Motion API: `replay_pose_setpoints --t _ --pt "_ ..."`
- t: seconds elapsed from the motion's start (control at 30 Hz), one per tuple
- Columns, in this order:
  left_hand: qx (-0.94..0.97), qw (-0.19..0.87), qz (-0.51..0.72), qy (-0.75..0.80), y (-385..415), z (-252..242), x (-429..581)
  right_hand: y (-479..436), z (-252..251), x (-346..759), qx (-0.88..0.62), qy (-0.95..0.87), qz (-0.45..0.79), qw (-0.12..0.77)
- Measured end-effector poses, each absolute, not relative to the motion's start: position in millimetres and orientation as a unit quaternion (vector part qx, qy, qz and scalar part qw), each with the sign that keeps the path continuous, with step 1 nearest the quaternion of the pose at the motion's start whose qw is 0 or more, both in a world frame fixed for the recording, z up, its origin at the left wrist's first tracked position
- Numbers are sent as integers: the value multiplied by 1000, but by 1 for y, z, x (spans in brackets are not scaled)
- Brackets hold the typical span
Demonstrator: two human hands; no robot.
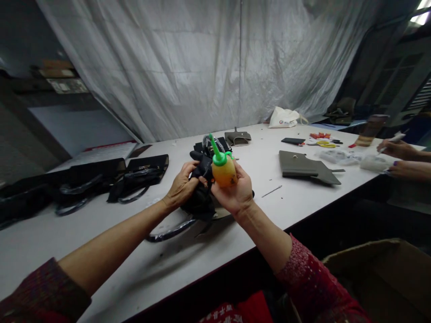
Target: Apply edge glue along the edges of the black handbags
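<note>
In front of me on the white table is a black handbag (198, 202), its plastic-wrapped handle (171, 232) lying toward me. My left hand (184, 185) is closed on the bag's black material, thumb and fingers pinching it. In my right hand (235, 193) is a squeeze bottle (224, 172) of amber liquid with a green nozzle that points up and slightly left. The right fingertips reach close to the black material; whether they also grip it is hidden by the bottle.
Several black handbags (146, 170) lie at left. A grey-green leather piece (303, 167), a thin metal tool (272, 191), yellow-handled scissors (323, 144) and a white cloth bag (284, 117) are to the right. Another person's hands (400, 154) work at far right. A cardboard box (380, 269) stands below the table edge.
</note>
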State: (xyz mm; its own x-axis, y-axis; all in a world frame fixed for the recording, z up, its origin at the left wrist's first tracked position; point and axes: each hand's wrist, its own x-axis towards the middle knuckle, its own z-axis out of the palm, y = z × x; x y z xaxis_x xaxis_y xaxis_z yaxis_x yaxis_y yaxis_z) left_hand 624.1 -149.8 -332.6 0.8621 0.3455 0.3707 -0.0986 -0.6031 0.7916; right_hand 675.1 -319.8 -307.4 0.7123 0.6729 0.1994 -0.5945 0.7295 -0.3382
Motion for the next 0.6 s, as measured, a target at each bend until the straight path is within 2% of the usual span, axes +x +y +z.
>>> replay_pose_setpoints --t 0.1,0.2,0.27,0.4,0.53,0.6 --pt "801 542 237 88 -152 -325 620 -317 -304 674 -119 -157 327 924" --pt "787 569 234 44 -152 -325 616 -317 -301 674 -131 -136 325 926" --pt "807 559 191 3 -151 -325 615 -317 -298 674 -145 -122 325 926" --pt "863 493 114 14 -151 -319 621 -316 -295 671 -188 -100 318 924" --pt "854 519 20 -37 -155 -317 629 -317 -298 670 -255 -105 341 899" --pt "873 487 15 -30 -156 -319 633 -319 -299 672 -268 -127 350 888"
